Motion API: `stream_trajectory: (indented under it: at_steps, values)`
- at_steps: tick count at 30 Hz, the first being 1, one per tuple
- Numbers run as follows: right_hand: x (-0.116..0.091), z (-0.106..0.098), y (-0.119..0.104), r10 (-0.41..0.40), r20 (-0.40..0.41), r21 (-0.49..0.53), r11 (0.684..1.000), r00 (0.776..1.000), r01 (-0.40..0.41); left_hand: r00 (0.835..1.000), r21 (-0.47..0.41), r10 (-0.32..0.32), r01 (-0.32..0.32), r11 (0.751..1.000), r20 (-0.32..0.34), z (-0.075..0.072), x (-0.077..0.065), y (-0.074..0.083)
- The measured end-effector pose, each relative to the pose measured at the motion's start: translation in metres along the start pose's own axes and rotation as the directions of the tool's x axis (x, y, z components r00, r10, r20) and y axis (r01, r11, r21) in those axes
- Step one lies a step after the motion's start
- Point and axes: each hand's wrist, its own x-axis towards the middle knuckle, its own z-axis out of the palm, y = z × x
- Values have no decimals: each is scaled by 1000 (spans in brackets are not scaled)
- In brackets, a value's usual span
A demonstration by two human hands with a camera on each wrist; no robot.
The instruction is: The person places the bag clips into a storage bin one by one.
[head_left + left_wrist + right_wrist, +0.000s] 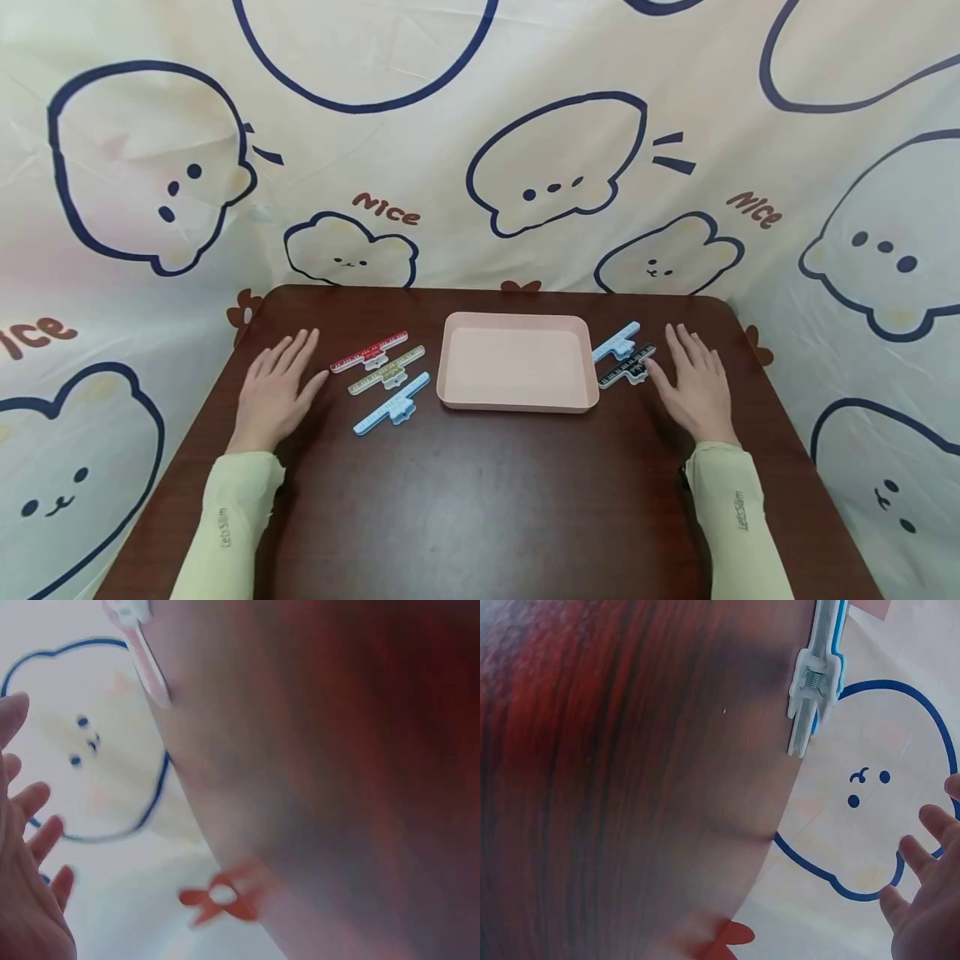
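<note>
Five clips lie unheld on the dark desk, either side of a pink tray. Taking that tray as a clock's centre, with twelve towards the back cloth, the red clip and olive clip sit at about nine, and the light-blue clip nearer half past eight. Across at three, the black clip lies just beside the blue clip, which slants towards half past two, its lower end close by the tray's rim.

Farther out at nine, the left hand is back upward, fingers straight and slightly apart, thumb spread towards the red clip's end. At three, the right hand mirrors it, fingers extended and apart, thumb tip right at the black clip; I can't tell whether it touches.

Pale green sleeves run back towards seven and five. Behind, at twelve, hangs a cream cloth with navy-outlined cartoon animals and "Nice" lettering.
</note>
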Motion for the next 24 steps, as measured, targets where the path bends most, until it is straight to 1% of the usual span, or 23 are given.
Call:
stream_trajectory:
  at_steps: [1, 3, 6, 10, 13, 16, 18, 24]
  values:
    - [1, 1, 0, 6, 12, 4, 1000, 1000, -6, 1000, -13, 3, -2, 1000, 1, 1, 4, 5]
    - [5, 3, 1, 22, 41, 14, 1000, 999, -22, 1000, -42, 9, -8, 999, 23, 4, 13, 17]
    - [9, 5, 3, 48, 86, 23, 998, 995, -50, 996, -112, 40, -31, 993, 77, 12, 25, 37]
    - [16, 8, 4, 78, 152, 19, 996, 985, -82, 986, -188, 93, -65, 980, 139, 24, 40, 67]
    - [21, 10, 3, 95, 191, 9, 995, 977, -98, 976, -227, 101, -56, 972, 191, 32, 50, 89]
    - [25, 12, 2, 105, 219, 3, 994, 970, -108, 966, -256, 97, -33, 966, 241, 38, 58, 107]
    - [27, 14, 2, 108, 233, 4, 994, 966, -112, 961, -275, 101, -27, 961, 256, 41, 62, 118]
    - [30, 20, 4, 118, 260, 10, 992, 959, -125, 944, -269, 118, -32, 963, 309, 48, 70, 143]
